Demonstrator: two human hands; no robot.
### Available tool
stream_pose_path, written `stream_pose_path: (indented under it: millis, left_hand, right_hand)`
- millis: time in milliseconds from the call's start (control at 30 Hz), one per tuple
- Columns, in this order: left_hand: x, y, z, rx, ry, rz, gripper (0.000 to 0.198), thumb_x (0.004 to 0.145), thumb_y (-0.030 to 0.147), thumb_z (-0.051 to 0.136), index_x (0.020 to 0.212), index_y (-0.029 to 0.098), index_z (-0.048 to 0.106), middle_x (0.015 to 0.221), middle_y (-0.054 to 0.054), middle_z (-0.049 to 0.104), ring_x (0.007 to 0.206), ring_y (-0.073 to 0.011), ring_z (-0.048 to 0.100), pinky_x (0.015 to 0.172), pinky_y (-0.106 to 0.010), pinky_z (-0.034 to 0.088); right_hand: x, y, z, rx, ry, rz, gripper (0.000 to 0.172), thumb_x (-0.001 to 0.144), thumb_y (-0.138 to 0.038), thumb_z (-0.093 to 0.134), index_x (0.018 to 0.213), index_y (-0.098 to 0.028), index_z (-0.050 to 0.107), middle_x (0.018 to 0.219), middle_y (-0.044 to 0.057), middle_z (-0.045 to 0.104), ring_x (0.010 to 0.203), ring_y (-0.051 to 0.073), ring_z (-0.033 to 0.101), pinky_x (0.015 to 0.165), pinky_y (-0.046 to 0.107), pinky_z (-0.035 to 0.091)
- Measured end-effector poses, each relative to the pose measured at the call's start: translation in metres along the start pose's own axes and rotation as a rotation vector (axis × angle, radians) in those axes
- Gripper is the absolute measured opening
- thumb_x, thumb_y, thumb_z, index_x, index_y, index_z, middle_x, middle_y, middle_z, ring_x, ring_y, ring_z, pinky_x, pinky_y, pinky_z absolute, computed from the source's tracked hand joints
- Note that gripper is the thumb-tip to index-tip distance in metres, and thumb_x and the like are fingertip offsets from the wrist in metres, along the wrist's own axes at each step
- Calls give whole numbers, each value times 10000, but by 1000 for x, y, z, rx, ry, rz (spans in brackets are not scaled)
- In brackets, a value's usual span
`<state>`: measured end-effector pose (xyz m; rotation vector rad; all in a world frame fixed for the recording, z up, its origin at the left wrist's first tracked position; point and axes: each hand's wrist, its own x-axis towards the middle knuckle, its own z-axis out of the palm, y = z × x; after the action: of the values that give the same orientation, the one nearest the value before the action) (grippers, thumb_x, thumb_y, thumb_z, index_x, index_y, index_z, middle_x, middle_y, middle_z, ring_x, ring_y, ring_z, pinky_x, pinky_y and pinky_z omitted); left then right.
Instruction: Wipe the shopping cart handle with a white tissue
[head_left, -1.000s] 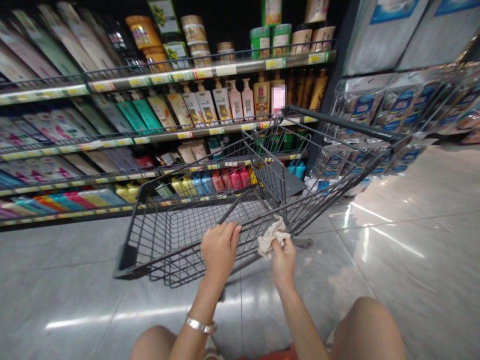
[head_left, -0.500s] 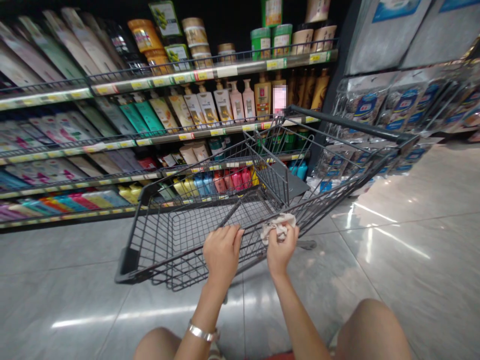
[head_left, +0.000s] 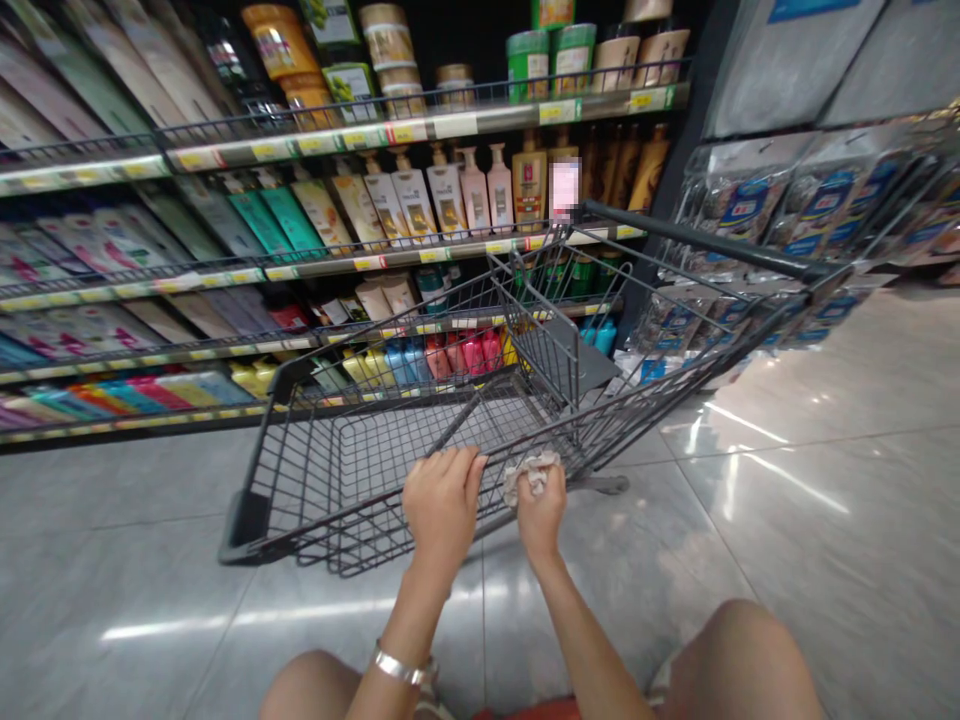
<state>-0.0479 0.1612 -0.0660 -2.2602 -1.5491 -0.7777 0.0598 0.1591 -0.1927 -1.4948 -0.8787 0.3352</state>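
A dark grey wire shopping cart [head_left: 300,520] stands lengthwise before me, its basket bare inside. My left hand [head_left: 442,495] is closed around the top rail of the near side, about midway along. To the right of it, my right hand [head_left: 541,510] grips a crumpled whitish cloth [head_left: 531,475] and holds it against the same rail and the side wires. Part of the cloth is hidden inside the fingers. The cart's handle [head_left: 697,245] is at the far right end, and a folding seat panel [head_left: 577,355] sits below it.
Behind the cart runs a shelf unit [head_left: 420,130] packed with bottles and jars. Bagged goods [head_left: 750,215] hang on the right. Below is a glossy grey tiled floor [head_left: 750,540]. My knees [head_left: 750,660] are close at the bottom, on both sides.
My right hand has slid left along the cart's near side with the cloth, closer to my left hand. The left hand keeps its hold on the rail. The view has shifted slightly.
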Motion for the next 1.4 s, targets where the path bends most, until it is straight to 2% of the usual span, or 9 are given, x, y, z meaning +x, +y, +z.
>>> stream_pose_path:
  millis: [167, 400, 533, 667, 833, 967, 1067, 1267, 1400]
  left_hand:
    - [1, 0, 1, 2, -10, -7, 299, 955, 335, 394, 823, 203, 627, 673, -7, 650, 676, -178, 554, 631, -314, 306]
    - [1, 0, 2, -16, -3, -17, 289, 949, 320, 398, 829, 201, 631, 703, -17, 663, 690, -176, 567, 639, -321, 317]
    - [0, 0, 2, -7, 4, -12, 297, 951, 324, 391, 837, 197, 634, 705, -19, 668, 686, -176, 566, 632, -323, 306]
    - [0, 1, 1, -17, -5, -16, 309, 957, 329, 379, 843, 196, 633, 726, -20, 677, 694, -179, 564, 632, -324, 301]
    - [-1, 2, 0, 1, -22, -29, 323, 960, 337, 363, 857, 196, 635, 733, -31, 680, 703, -182, 562, 648, -330, 300]
    - [-1, 2, 2, 1, -10, -29, 323, 959, 340, 364, 855, 197, 634, 723, -30, 676, 698, -183, 556, 648, -332, 297]
    - [-1, 2, 2, -5, -12, -29, 321, 962, 341, 359, 858, 201, 630, 732, -29, 677, 702, -184, 556, 646, -332, 294]
    - [-1, 2, 3, -6, 6, -25, 298, 958, 334, 379, 869, 199, 630, 734, -25, 677, 697, -183, 556, 645, -331, 294]
    - [-1, 2, 3, -14, -1, -30, 292, 955, 330, 386, 849, 195, 622, 721, -19, 667, 689, -186, 550, 647, -333, 298]
  right_hand:
    - [6, 3, -5, -29, -95, -33, 68, 745, -204, 523, 813, -203, 513, 805, 19, 529, 787, 184, 519, 735, 326, 427]
    - [1, 13, -5, -13, -81, -16, 87, 735, -219, 521, 818, -203, 544, 822, 28, 568, 807, 190, 543, 758, 337, 436]
    - [-13, 27, -6, 52, -99, 155, 117, 653, -230, 569, 762, -191, 585, 758, 25, 608, 753, 194, 565, 723, 318, 449]
    - [-31, 41, -7, 99, -32, 361, 102, 617, -264, 562, 673, -180, 580, 572, -11, 583, 548, 163, 526, 562, 277, 438]
    - [-28, 31, -9, 128, 67, 449, 192, 658, -318, 559, 768, -163, 579, 624, -4, 600, 570, 160, 560, 555, 267, 463]
    - [-1, 0, -14, 210, 179, 390, 334, 690, -305, 568, 990, -159, 563, 869, 49, 649, 766, 178, 617, 704, 282, 494]
    - [17, -19, -14, 261, 273, 324, 477, 706, -300, 564, 1157, -154, 509, 1099, 107, 609, 951, 205, 604, 827, 318, 478]
    - [24, -23, -6, 108, 300, 180, 213, 756, -297, 508, 898, -163, 595, 902, 82, 558, 875, 215, 566, 819, 348, 452]
    - [12, -15, 2, 58, 261, 58, 266, 818, -237, 412, 1012, -161, 577, 1011, 117, 505, 1022, 236, 519, 913, 380, 400]
